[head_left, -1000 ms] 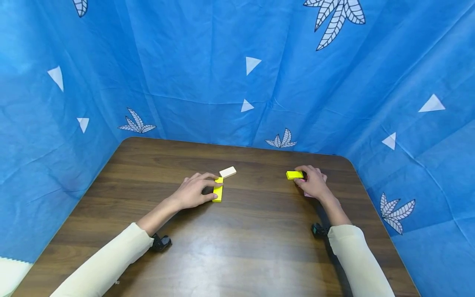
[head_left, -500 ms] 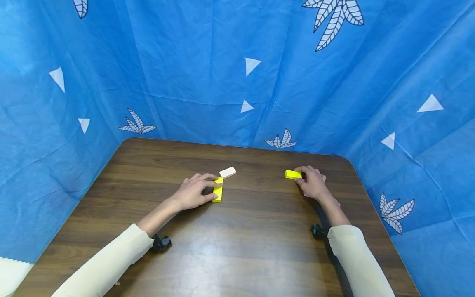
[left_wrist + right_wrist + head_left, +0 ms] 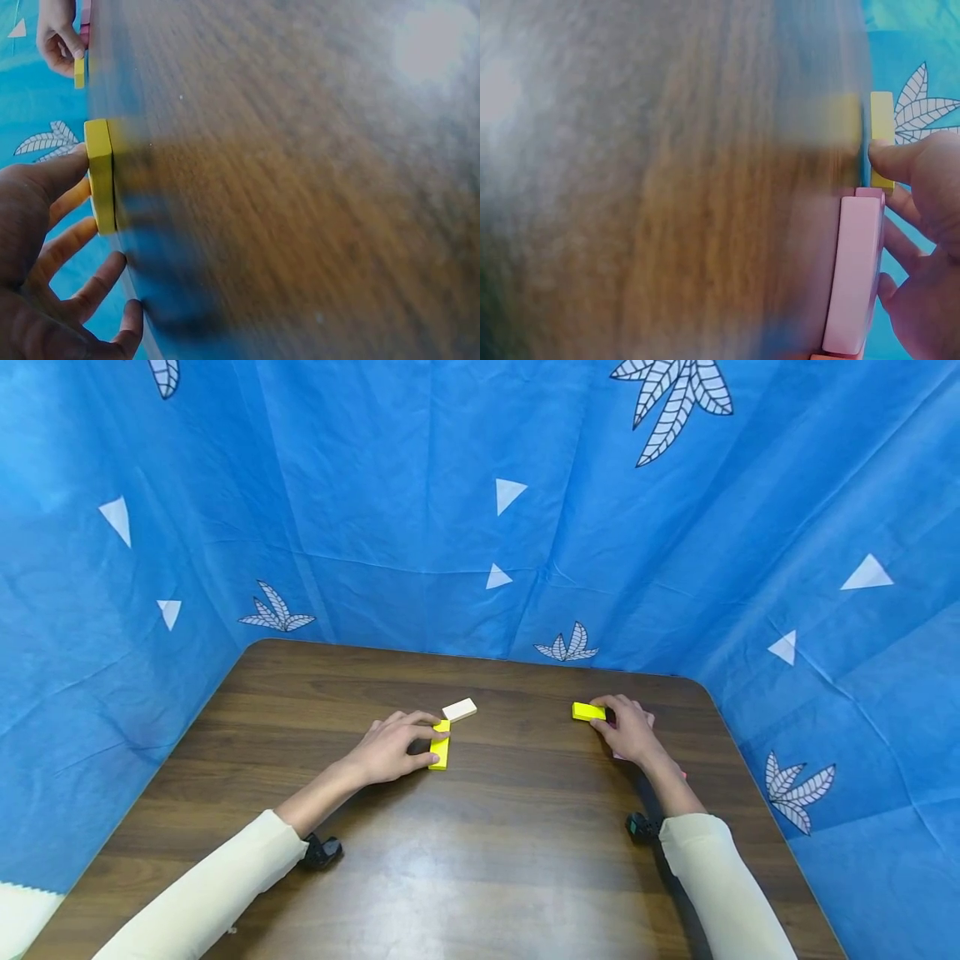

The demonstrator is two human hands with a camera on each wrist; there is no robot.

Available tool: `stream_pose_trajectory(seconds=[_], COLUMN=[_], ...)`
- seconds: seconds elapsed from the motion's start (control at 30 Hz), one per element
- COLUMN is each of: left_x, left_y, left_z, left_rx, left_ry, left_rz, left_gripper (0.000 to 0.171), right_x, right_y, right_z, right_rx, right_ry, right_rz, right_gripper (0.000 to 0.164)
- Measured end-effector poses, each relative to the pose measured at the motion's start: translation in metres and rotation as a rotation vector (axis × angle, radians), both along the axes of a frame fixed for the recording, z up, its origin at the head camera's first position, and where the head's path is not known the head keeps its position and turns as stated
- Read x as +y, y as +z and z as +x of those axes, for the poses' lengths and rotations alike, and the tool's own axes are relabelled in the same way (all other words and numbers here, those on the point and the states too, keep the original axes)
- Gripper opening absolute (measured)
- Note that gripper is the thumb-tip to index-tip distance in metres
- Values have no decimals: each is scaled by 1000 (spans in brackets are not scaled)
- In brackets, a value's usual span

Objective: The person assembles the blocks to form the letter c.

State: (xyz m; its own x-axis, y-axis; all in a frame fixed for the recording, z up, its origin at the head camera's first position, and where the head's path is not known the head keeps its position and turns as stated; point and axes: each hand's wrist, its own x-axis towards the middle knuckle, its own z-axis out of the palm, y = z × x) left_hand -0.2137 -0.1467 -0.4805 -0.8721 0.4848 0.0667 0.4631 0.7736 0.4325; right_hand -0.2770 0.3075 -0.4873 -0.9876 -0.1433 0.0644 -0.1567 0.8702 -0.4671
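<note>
On the table's left-centre, my left hand (image 3: pixel 390 750) pinches a flat yellow block (image 3: pixel 440 745) between thumb and fingers; the block lies on the wood. Its other fingers are spread in the left wrist view. A second yellow block (image 3: pixel 588 712) is pinched by one end in my right hand (image 3: pixel 630 731). A thin gap shows between that block (image 3: pixel 882 112) and its reflection, so it looks held just above the table. Beside the right hand stand pink blocks (image 3: pixel 853 274), mostly hidden under it in the head view. A cream-white block (image 3: pixel 459 709) lies at the far corner of the left yellow block.
An orange block (image 3: pixel 832 357) peeks in at the right wrist view's bottom edge. The brown wooden table (image 3: pixel 480 827) has rounded far corners and is shiny. A blue patterned curtain (image 3: pixel 420 510) hangs around its back and sides.
My right hand has shifted slightly left with its yellow block, and a bit of red shows beside the right forearm. The left hand and its block stay in place.
</note>
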Motion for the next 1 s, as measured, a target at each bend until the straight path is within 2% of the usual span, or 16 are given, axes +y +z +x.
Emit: stream_pose_trajectory(seconds=[0.6,1.0], left_x=[-1,0], left_y=[-5,-3], left_z=[-1,0], left_rx=[18,5], left_ry=[-4,5], left_rz=[3,10], left_gripper=[44,45], right_x=[-10,-24], right_y=[4,1], right_z=[0,-6], right_rx=[9,6], right_ry=[30,45], right_rz=[-3,-26], right_gripper=[37,39])
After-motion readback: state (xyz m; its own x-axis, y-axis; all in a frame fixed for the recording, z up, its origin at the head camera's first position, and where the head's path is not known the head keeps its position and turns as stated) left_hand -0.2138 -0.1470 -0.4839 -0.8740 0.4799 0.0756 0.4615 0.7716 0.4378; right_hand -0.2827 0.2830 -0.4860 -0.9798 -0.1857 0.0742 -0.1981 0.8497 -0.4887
